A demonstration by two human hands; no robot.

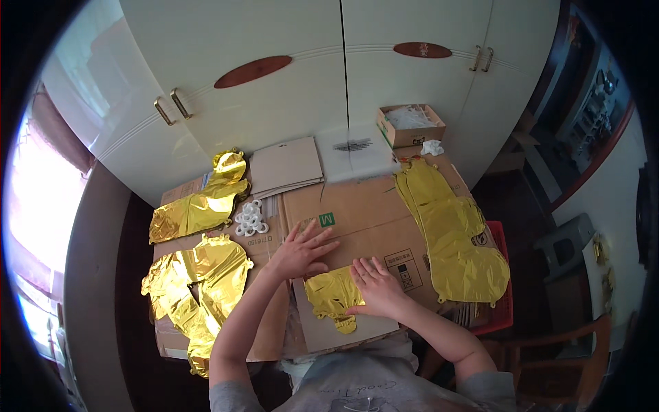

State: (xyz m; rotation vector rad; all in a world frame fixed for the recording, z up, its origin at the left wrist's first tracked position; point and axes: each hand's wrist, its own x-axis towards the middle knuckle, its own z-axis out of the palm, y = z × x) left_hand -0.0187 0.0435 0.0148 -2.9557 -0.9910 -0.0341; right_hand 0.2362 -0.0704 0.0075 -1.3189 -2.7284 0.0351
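A flat gold foil balloon point(334, 296), folded small, lies on a grey-brown card sheet point(319, 333) right in front of me. My right hand point(376, 287) rests flat on its right side with the fingers stretched out. Just beyond its upper left edge is my left hand point(302, 253), fingers spread over the brown cardboard point(364, 206); whether it touches the foil I cannot tell. Neither hand holds anything. To the right lies a stack of flat gold foil balloons point(453, 237). More crinkled gold foil balloons point(230, 264) lie at the near left.
Another gold foil piece point(195, 213) lies at the far left, beside white rings point(251, 218). Card sheets point(287, 165) and a clear plastic bag point(353, 159) lie at the back. An open box point(412, 126) stands against the cabinet point(274, 34). A red basket point(506, 302) sits under the right edge.
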